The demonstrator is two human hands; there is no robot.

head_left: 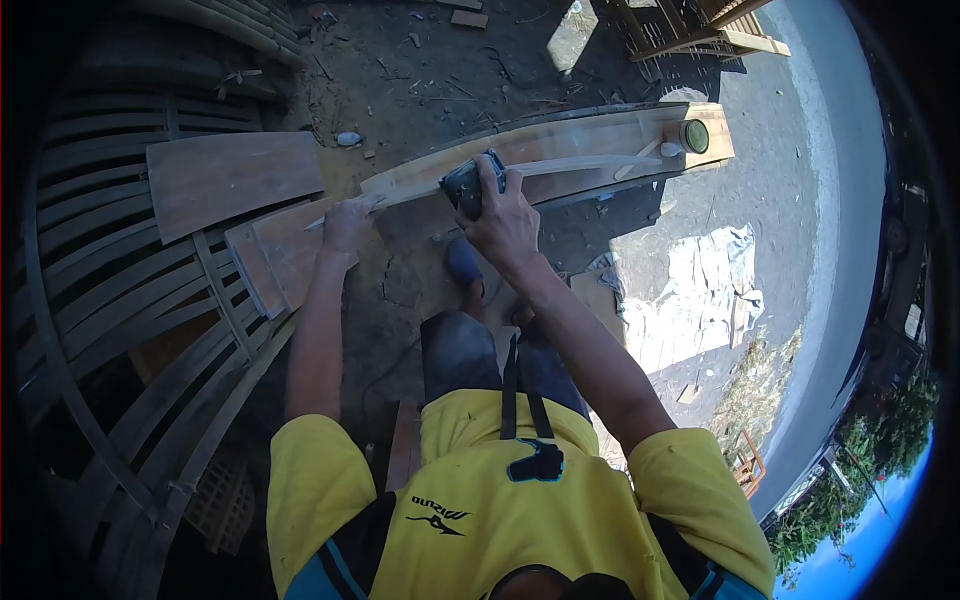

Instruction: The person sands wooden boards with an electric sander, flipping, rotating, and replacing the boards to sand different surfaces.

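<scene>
My right hand (500, 222) grips a dark, block-shaped tool, apparently an electric sander (462, 187), which rests against a long, pale wooden strip (565, 165). Closed around that strip's left part is my left hand (347, 222); the strip's pointed end shows just beyond it. The strip runs along a long plank bench (420, 168) in front of me. My right hand and the tool hide its middle. Whether the tool is running cannot be seen.
A jar (693, 137) stands at the bench's right end. Flat boards (235, 180) lie on a slatted bamboo bench (110, 225) at left. A pale cloth (695, 290) lies on the ground at right. Wooden furniture (700, 40) stands at the back right, beside the road (850, 200).
</scene>
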